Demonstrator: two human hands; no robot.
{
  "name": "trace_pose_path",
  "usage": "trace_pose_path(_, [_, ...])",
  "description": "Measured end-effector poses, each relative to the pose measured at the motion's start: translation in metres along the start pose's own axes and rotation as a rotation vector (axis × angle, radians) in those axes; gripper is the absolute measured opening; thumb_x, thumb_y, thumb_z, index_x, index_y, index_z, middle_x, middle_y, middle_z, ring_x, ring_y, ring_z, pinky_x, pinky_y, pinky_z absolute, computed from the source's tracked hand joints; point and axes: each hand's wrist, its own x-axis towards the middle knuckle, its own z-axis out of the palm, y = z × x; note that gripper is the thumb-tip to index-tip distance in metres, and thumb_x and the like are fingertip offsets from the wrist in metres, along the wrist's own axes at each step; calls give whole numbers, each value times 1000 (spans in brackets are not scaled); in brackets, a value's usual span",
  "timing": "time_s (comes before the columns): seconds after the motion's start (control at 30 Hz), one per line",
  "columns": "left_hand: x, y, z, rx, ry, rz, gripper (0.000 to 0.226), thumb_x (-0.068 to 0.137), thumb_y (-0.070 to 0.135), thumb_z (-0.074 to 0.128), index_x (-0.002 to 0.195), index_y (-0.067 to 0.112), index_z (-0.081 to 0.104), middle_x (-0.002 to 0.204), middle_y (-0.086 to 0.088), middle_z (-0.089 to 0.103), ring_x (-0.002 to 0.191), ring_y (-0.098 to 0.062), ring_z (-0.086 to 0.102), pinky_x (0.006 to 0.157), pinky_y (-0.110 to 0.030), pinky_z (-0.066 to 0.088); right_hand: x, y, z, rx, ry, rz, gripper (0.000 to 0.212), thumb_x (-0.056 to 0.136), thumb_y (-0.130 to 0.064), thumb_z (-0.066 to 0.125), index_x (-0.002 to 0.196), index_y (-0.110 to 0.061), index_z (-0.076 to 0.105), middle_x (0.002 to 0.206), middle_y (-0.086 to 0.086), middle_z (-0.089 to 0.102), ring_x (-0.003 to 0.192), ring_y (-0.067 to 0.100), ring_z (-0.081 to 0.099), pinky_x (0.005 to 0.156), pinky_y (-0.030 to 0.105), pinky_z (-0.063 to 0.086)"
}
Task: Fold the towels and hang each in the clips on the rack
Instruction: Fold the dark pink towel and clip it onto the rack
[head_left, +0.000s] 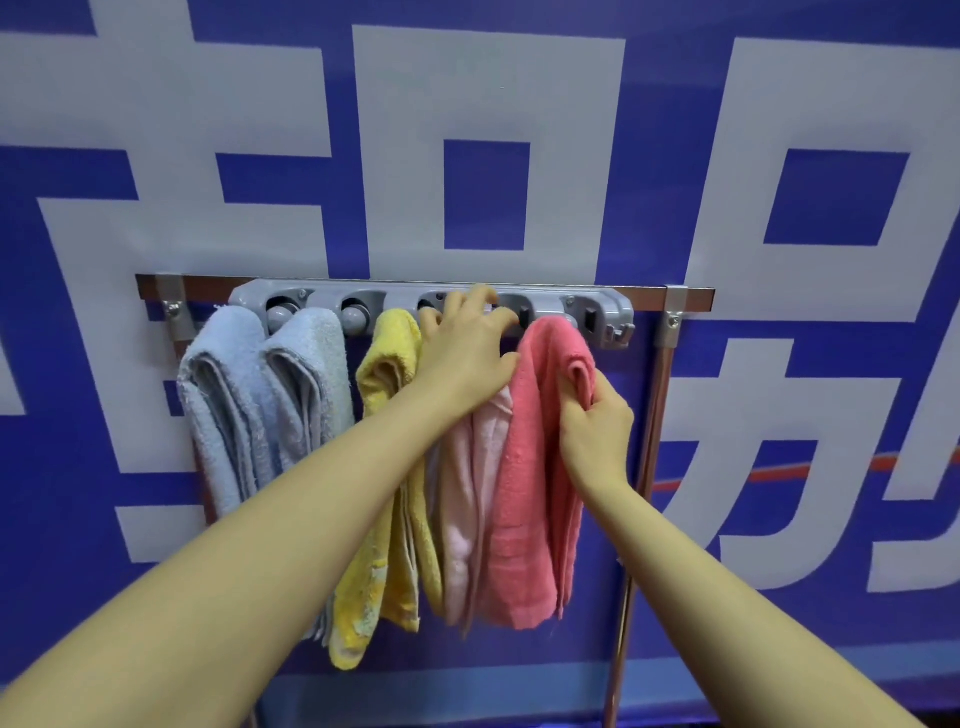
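A grey clip rack (431, 304) was mounted on a brown horizontal bar (218, 285), fixed by metal brackets (171, 306) at each end, in front of a blue and white banner (467, 156). Five folded towels hung side by side from the rack, their edges touching or overlapping: a light blue towel (223, 405) at the far left, a grey-blue towel (311, 384) beside it, a yellow towel (389, 364) at centre-left, a pale pink towel (467, 509), and a coral towel (530, 467) furthest right. The left hand (467, 353) lay over the top of the pale pink towel, fingers spread and curled upward against the rack at the fourth clip position; whether they gripped cloth or merely pressed there could not be told. The right hand (597, 421) pinched a fold on the right edge of the coral towel between thumb and curled fingers, below the rack. The coral towel's top sat at the rack's lower edge near the rightmost clip (592, 317). A small hook (621, 332) projected at the rack's right end. To the right of the coral towel, open space remained up to a brown upright pole (649, 467). The towels' lower edges hung free at uneven levels, the yellow one lowest.
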Motion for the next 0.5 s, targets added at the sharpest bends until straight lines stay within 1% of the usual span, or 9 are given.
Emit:
trace_pose_path(0.07, [-10, 2, 4, 82, 62, -32, 39, 82, 32, 62, 118, 19, 58, 138, -7, 41, 121, -29, 40, 96, -42, 28, 0, 0, -6, -37, 19, -18, 23, 99, -31, 45, 81, -28, 59, 65, -11, 51, 57, 7, 44, 59, 29, 36])
trace_pose_path(0.13, [-15, 4, 7, 233, 179, 66, 30, 72, 23, 68, 101, 13, 66, 121, -9, 58, 106, -31, 55, 87, -41, 35, 0, 0, -14, -99, 35, -48, 23, 100, -26, 44, 100, -20, 66, 70, -7, 56, 60, 12, 47, 61, 30, 38])
trace_pose_path(0.17, [-16, 5, 8, 301, 203, 152, 24, 71, 18, 61, 93, 13, 68, 108, -8, 65, 98, -30, 60, 82, -39, 33, 1, 0, -18, -124, 44, -59, 25, 100, -26, 43, 106, -18, 66, 74, -5, 58, 63, 15, 48, 62, 30, 38])
trace_pose_path(0.23, [-21, 8, 9, 371, 151, 294, 35, 70, 16, 40, 90, 13, 68, 92, -4, 68, 91, -27, 63, 81, -39, 30, 4, -2, -23, -149, 52, -61, 26, 100, -27, 43, 106, -17, 66, 76, -3, 58, 66, 16, 48, 64, 29, 36])
trace_pose_path(0.3, [-29, 10, 14, 424, 35, 356, 43, 70, 20, 34, 94, 13, 69, 84, -2, 68, 89, -26, 63, 87, -43, 29, 5, -6, -27, -148, 30, -63, 21, 99, -26, 44, 94, -20, 64, 70, -7, 54, 63, 14, 45, 63, 29, 35])
trace_pose_path(0.37, [-34, 13, 17, 488, -35, 361, 51, 75, 26, 33, 111, 14, 67, 96, -1, 70, 99, -26, 63, 95, -44, 27, 6, -9, -29, -129, 3, -66, 19, 98, -25, 46, 89, -25, 63, 68, -11, 55, 63, 12, 48, 63, 31, 39])
trace_pose_path(0.4, [-35, 15, 17, 515, -97, 355, 52, 81, 27, 32, 125, 15, 59, 114, -3, 66, 113, -27, 57, 102, -45, 24, 5, -11, -31, -129, -6, -73, 19, 97, -25, 47, 92, -23, 65, 72, -9, 60, 67, 14, 52, 65, 33, 43])
trace_pose_path(0.47, [-32, 18, 17, 530, -199, 367, 52, 94, 30, 32, 145, 17, 31, 148, -7, 35, 138, -31, 28, 112, -47, 13, 6, -12, -34, -145, -17, -101, 21, 96, -24, 48, 105, -20, 67, 84, -4, 68, 76, 19, 60, 70, 38, 50])
trace_pose_path(0.5, [-28, 21, 15, 530, -223, 358, 53, 97, 32, 31, 148, 20, 22, 154, -6, 22, 141, -33, 16, 113, -48, 8, 6, -13, -36, -150, -18, -122, 23, 95, -24, 48, 109, -21, 66, 89, -2, 70, 80, 22, 63, 73, 41, 52])
